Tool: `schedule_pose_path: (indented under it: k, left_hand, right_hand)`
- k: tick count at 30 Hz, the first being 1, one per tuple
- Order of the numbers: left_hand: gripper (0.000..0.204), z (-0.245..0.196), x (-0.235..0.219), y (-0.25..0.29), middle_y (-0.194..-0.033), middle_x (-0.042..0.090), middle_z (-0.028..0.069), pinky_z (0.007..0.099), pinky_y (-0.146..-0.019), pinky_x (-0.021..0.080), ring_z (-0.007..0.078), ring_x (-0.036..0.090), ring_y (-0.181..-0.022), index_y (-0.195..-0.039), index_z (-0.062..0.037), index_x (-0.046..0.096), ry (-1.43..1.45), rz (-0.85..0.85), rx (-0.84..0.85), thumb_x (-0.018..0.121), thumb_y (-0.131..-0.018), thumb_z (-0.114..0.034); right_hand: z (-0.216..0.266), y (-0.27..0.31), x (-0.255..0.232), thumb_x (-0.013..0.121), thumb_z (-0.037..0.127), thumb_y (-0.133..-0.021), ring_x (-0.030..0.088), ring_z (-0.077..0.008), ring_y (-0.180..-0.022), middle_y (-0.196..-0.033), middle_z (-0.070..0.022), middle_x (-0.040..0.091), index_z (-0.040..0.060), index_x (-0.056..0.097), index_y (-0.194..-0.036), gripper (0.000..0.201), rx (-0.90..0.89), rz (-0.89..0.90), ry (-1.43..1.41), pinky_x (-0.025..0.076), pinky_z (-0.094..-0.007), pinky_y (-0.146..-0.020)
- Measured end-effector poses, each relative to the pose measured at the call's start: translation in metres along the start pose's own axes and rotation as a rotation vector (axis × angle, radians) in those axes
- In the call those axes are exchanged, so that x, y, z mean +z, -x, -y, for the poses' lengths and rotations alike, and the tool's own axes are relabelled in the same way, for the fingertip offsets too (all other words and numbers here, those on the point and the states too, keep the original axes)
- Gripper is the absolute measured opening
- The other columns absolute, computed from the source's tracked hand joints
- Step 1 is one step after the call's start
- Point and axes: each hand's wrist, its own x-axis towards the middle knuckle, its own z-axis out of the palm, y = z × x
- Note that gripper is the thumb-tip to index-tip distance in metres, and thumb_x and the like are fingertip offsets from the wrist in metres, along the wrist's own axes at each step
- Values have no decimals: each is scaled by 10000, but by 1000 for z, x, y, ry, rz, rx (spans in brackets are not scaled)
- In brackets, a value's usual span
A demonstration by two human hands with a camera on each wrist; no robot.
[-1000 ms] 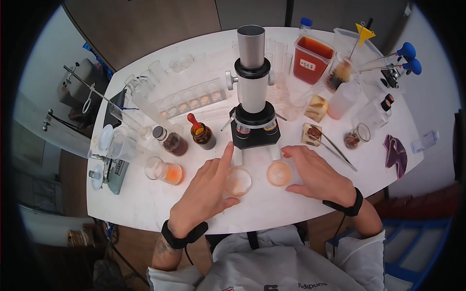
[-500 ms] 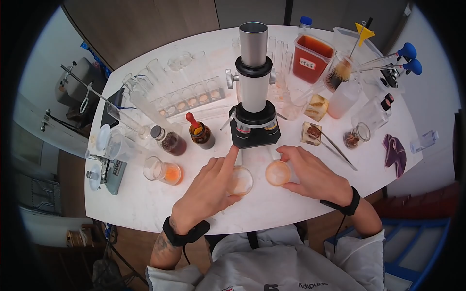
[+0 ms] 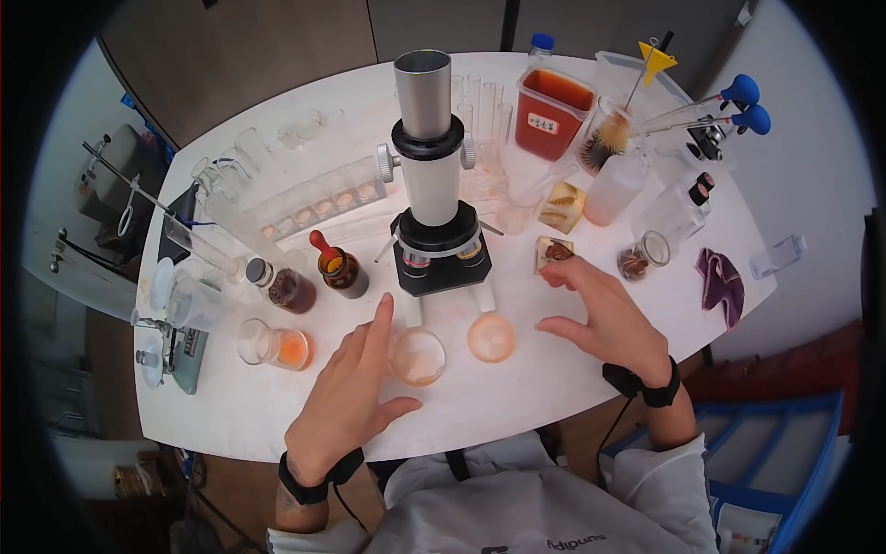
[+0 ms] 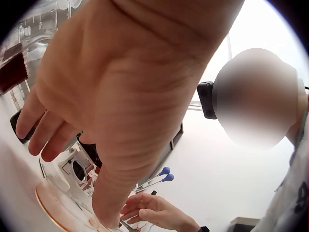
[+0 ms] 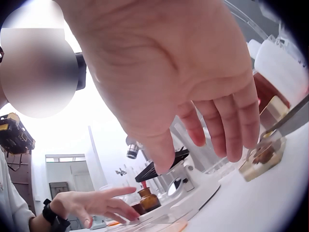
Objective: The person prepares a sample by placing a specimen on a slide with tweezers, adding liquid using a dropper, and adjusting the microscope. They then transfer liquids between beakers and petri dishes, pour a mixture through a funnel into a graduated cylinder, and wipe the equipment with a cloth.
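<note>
Two shallow round glass dishes lie side by side on the white table in front of the microscope (image 3: 432, 180) in the head view. The left dish (image 3: 417, 356) is clear with pale orange pieces; the right dish (image 3: 491, 338) has a fuller pale orange layer. My left hand (image 3: 346, 392) hovers left of the left dish, thumb spread from the straight fingers, holding nothing. To the right of the other dish is my right hand (image 3: 609, 319), also holding nothing, its fingers loosely bent. A small block with a brown piece (image 3: 554, 251) lies just beyond its fingertips.
To the left stand a beaker with orange contents (image 3: 293, 349), a brown dropper bottle (image 3: 342, 273) and a dark-filled jar (image 3: 283, 286). Rightward are a jar (image 3: 643, 257), a purple cloth (image 3: 720, 286) and a red-filled tub (image 3: 551, 115). A balance (image 3: 189, 355) sits at the left edge.
Both hands have drawn outward, away from the dishes they were at half a second ago. The head view has shifted, so the whole table appears further left.
</note>
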Motion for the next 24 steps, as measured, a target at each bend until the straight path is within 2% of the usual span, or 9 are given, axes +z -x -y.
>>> schedule_pose_path:
  k: [1, 4, 5, 7, 10, 17, 20, 21, 24]
  left_hand:
    - [1045, -1, -1, 4, -1303, 577, 223, 466, -979, 496, 400, 582, -1174, -1597, -35, 266, 22, -36, -29, 876, -750, -82]
    - [592, 10, -1, 16, -1143, 657, 187, 442, -842, 542, 361, 666, -981, -1351, -14, 578, -40, -228, 21, 818, -811, -42]
    - [445, 13, -2, 22, -1067, 668, 174, 429, -796, 539, 351, 669, -911, -1225, -2, 612, -8, -284, -3, 803, -824, -36]
    - [160, 15, -4, 34, -915, 690, 149, 403, -704, 535, 330, 675, -771, -972, 21, 680, 57, -395, -54, 773, -851, -25]
    - [140, 12, -6, 43, -775, 667, 133, 372, -658, 507, 318, 656, -693, -825, 31, 648, 81, -491, -183, 773, -851, -27]
    - [153, 40, 9, 54, -746, 656, 147, 359, -632, 502, 306, 657, -667, -829, 41, 643, 117, -546, -262, 771, -862, -36]
    - [159, 37, 3, 58, -678, 626, 142, 364, -596, 497, 307, 647, -614, -822, 47, 634, 107, -449, -361, 761, -872, -36]
    - [151, 43, 2, 61, -645, 618, 136, 374, -574, 495, 309, 638, -574, -826, 50, 633, 46, -416, -347, 748, -880, -32]
    - [136, 45, -1, 62, -680, 640, 140, 363, -591, 497, 303, 647, -598, -820, 50, 637, 18, -416, -380, 736, -884, -20]
  right_hand:
    - [-5, 2, -6, 802, 125, -856, 664, -364, -951, -1070, -190, 668, -6, 600, -1158, 385, 34, -46, 20, 536, -424, -825]
    - [-26, 13, -14, 774, 87, -871, 653, -340, -760, -864, -163, 671, -22, 635, -915, 182, 182, -66, 60, 522, -403, -694]
    - [-26, 14, -13, 755, 85, -884, 613, -347, -656, -745, -159, 636, -21, 610, -791, 202, 165, -124, 70, 483, -415, -610]
    - [-26, 19, -15, 730, 70, -908, 622, -310, -665, -729, -147, 637, -22, 620, -798, 181, 200, -65, 157, 492, -375, -620]
    - [-28, 21, -19, 708, 75, -930, 617, -305, -653, -708, -151, 625, -22, 622, -783, 196, 205, -56, 244, 487, -359, -614]
    - [-38, 14, -10, 667, -6, -942, 651, -239, -618, -702, -118, 636, -45, 638, -888, 72, 125, -268, 166, 502, -339, -602]
    - [-36, 13, -13, 649, -43, -945, 661, -201, -612, -725, -107, 650, -49, 637, -938, 16, 263, -162, 33, 509, -331, -592]
    - [-32, 12, -14, 665, 8, -957, 626, -200, -556, -685, -108, 642, -35, 640, -883, 89, 321, -167, -5, 478, -338, -545]
    - [-34, 12, -14, 712, 106, -935, 602, -402, -576, -656, -186, 639, -1, 641, -816, 175, 219, -188, 219, 471, -448, -571]
